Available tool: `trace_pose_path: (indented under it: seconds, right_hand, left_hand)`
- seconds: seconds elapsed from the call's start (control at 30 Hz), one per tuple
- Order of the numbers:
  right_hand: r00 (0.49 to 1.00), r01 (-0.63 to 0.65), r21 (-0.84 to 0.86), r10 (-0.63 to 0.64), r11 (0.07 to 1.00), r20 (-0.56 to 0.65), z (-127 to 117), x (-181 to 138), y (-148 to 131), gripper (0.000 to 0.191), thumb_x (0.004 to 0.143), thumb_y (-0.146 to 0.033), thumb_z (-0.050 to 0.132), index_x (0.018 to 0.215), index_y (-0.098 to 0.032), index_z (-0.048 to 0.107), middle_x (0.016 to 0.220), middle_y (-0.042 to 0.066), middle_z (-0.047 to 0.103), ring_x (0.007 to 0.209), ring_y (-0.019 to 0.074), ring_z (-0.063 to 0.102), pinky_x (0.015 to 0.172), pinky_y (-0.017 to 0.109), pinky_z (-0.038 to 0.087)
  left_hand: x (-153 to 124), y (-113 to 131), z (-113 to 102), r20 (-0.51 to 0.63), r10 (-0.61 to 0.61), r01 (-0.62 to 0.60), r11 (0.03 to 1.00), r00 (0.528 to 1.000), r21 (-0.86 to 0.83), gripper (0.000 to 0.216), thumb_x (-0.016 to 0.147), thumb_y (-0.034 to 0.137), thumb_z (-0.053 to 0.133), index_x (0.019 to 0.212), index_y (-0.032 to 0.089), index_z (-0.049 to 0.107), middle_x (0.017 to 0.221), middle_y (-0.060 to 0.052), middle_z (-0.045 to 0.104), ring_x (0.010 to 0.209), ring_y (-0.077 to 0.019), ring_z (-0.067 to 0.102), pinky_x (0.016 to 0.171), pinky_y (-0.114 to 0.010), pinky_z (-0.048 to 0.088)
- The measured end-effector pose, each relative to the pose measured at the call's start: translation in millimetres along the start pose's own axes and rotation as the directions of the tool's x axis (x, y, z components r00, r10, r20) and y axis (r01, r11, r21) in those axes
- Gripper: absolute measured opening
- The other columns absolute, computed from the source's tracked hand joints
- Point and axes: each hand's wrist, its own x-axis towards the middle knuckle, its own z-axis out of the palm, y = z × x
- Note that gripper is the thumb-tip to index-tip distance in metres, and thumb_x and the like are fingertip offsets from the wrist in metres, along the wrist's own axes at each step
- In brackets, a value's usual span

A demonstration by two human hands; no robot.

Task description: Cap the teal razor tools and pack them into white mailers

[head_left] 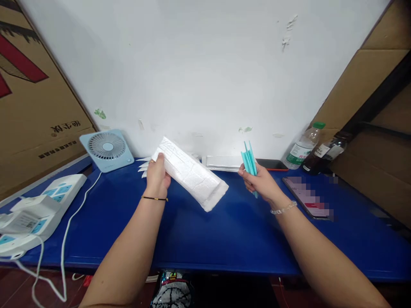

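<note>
My left hand (156, 173) is closed on one end of a long white padded pouch (195, 175). The pouch tilts down to the right above the blue table, and its lower end shows a folded flap. On the right, my right hand (257, 182) grips a small bunch of thin teal strips (249, 161), which point upward out of the fingers; their exact kind is not clear. Partly behind my left hand lie several white flat pieces (143, 168). More white pouches (224, 162) lie flat against the wall between the hands.
On the blue table (224, 244), a small fan (107, 147) and a white power strip (61, 201) with cables stand at left. A phone (305, 196), a dark flat device (272, 164), a water bottle (302, 147) and a dark bottle (326, 154) are at right. Cardboard boxes flank both sides.
</note>
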Motion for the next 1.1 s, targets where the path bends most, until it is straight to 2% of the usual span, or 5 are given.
trace_pose_path:
  seconds: [0.27,0.47,0.67,0.83,1.1]
  right_hand:
    - [0.95,-0.282,0.342,0.212,0.897,0.227,33,-16,-10,0.033,0.07,-0.038,0.073,0.067,-0.02,0.046,0.039,-0.011,0.033,0.033,0.0044,0.026,0.035,0.021,0.027]
    - [0.879,-0.439,0.469,0.258,0.766,0.401,55,-18,-9,0.037,0.073,-0.04,0.07,0.064,-0.02,0.039,0.041,-0.011,0.032,0.033,0.0027,0.022,0.036,0.02,0.026]
    - [0.988,-0.032,-0.17,0.057,0.985,0.142,40,-23,-22,0.019,0.079,-0.036,0.061,0.085,-0.022,0.049,0.055,-0.006,0.047,0.041,0.0092,0.04,0.044,0.023,0.031]
    - [0.987,0.138,-0.823,-0.003,0.551,0.163,32,-25,-22,0.006,0.081,-0.02,0.052,0.086,-0.022,0.051,0.066,0.002,0.058,0.053,0.015,0.051,0.048,0.025,0.026]
    - [0.982,0.171,-0.981,0.063,0.094,0.177,44,-14,-57,0.026,0.082,-0.014,0.047,0.107,-0.018,0.047,0.083,0.009,0.066,0.07,0.0234,0.064,0.053,0.027,0.034]
  left_hand:
    - [-32,-31,9,0.232,-0.182,0.195,0.98,0.956,-0.034,0.041,0.082,0.046,0.058,0.112,0.018,0.055,0.109,-0.009,0.066,0.103,-0.0219,0.062,0.088,-0.036,0.053]
    - [-86,-32,20,0.709,-0.224,0.295,0.955,0.669,0.023,0.075,0.075,0.074,0.041,0.127,0.02,0.048,0.12,-0.011,0.06,0.118,-0.0293,0.052,0.096,-0.047,0.044]
    - [-67,-38,15,0.596,-0.192,0.258,0.966,0.78,-0.026,0.058,0.076,0.063,0.047,0.117,0.021,0.05,0.11,-0.008,0.062,0.121,-0.0259,0.05,0.095,-0.044,0.046]
    - [-53,-37,10,0.519,-0.216,0.304,0.948,0.827,-0.09,0.048,0.078,0.057,0.047,0.11,0.022,0.051,0.115,-0.007,0.061,0.121,-0.0233,0.051,0.096,-0.041,0.048]
    - [-74,-45,20,0.521,-0.338,0.55,0.767,0.784,-0.331,0.039,0.073,0.034,0.065,0.108,0.022,0.054,0.111,-0.008,0.063,0.118,-0.0268,0.054,0.099,-0.043,0.044]
